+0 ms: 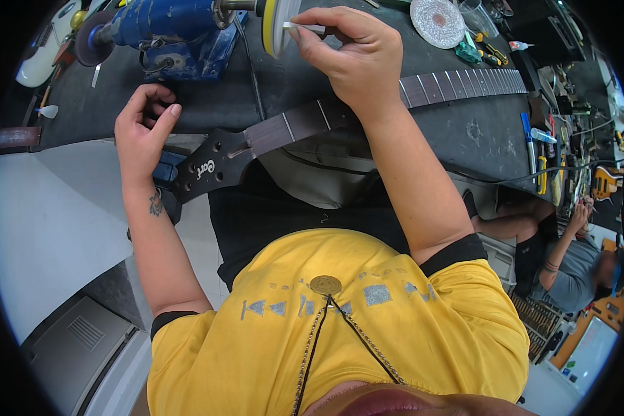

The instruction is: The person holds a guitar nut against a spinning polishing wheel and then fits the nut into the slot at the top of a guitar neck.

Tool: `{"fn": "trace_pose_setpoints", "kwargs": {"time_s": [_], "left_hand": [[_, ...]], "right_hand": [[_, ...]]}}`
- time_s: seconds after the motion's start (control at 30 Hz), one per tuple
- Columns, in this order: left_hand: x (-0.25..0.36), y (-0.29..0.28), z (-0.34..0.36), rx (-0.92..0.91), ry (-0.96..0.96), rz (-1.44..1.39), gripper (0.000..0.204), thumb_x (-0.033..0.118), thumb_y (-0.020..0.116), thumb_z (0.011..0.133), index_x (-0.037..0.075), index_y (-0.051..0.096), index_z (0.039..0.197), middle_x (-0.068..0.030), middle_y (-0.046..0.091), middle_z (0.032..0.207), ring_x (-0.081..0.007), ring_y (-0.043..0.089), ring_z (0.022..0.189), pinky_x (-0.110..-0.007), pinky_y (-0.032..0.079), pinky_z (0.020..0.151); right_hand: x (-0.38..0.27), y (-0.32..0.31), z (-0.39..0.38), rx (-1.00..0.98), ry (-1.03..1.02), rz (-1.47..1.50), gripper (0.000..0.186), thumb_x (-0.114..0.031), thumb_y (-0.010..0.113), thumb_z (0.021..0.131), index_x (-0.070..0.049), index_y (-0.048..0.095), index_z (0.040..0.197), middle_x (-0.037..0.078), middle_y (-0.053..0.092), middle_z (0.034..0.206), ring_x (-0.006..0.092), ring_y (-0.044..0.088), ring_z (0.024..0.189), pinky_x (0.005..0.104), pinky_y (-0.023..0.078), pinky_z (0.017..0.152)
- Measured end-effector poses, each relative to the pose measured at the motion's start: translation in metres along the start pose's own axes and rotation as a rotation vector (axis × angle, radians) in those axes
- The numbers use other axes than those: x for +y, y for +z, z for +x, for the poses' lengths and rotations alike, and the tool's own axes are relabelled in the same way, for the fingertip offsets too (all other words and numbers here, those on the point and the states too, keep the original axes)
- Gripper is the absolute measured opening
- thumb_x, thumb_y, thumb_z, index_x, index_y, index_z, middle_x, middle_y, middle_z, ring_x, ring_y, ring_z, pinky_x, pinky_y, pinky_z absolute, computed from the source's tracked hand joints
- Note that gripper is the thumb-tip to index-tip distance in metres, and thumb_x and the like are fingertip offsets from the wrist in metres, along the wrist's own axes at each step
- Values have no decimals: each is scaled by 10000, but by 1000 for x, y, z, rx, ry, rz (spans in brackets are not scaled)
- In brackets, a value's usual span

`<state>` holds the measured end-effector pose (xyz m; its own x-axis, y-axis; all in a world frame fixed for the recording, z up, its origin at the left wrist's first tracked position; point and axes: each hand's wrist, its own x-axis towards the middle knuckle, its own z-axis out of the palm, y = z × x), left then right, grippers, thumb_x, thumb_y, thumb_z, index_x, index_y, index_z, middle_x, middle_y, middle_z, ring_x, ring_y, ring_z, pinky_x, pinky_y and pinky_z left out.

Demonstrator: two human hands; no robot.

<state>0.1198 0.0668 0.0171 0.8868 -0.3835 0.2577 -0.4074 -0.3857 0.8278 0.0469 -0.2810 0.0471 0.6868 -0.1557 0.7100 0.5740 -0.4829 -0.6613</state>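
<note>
My right hand point(364, 59) pinches a small white strip point(304, 28) between thumb and fingers. The strip's end is at the face of a pale wheel point(282, 28) with a yellow rim, on the right shaft of a blue bench grinder point(170, 24). My left hand point(144, 125) hangs below the grinder, near the bench edge, fingers loosely curled and the thumb apart, with nothing visible in it. A guitar neck point(301, 126) with a dark fretboard lies along the bench edge under my right forearm. Its black headstock point(201, 173) juts over the edge toward me.
A dark grinding disc point(93, 40) is on the grinder's left side. A round textured glass dish point(438, 22), pliers and pens lie on the bench point(451, 135) to the right. A black cable point(513, 182) crosses the front. Another person point(568, 267) sits working at the right.
</note>
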Motion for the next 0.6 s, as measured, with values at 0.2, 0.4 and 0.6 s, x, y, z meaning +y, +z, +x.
{"fn": "trace_pose_setpoints", "kwargs": {"time_s": [0.2, 0.4, 0.6], "left_hand": [[0, 1, 2, -4, -1, 0, 255, 117, 838, 977, 4, 737, 1182, -19, 741, 1119, -105, 585, 946, -278, 485, 882], [-1, 1, 1, -4, -5, 1, 248, 109, 837, 982, 5, 738, 1184, -17, 740, 1117, -100, 584, 947, -273, 485, 871], [-2, 0, 1, -6, 2, 0, 247, 109, 837, 985, 7, 740, 1187, -13, 738, 1116, -98, 582, 942, -270, 484, 869]], "right_hand": [[0, -1, 1, -2, 6, -18, 111, -33, 861, 922, 12, 863, 1023, 110, 830, 902, 173, 749, 770, 302, 559, 705], [0, 0, 1, -2, 9, -17, 110, -39, 861, 924, 9, 864, 1023, 112, 828, 902, 174, 749, 771, 301, 557, 705], [-1, 0, 0, 2, 18, -22, 114, -43, 866, 922, 9, 864, 1024, 112, 827, 901, 175, 752, 775, 302, 558, 707]]}}
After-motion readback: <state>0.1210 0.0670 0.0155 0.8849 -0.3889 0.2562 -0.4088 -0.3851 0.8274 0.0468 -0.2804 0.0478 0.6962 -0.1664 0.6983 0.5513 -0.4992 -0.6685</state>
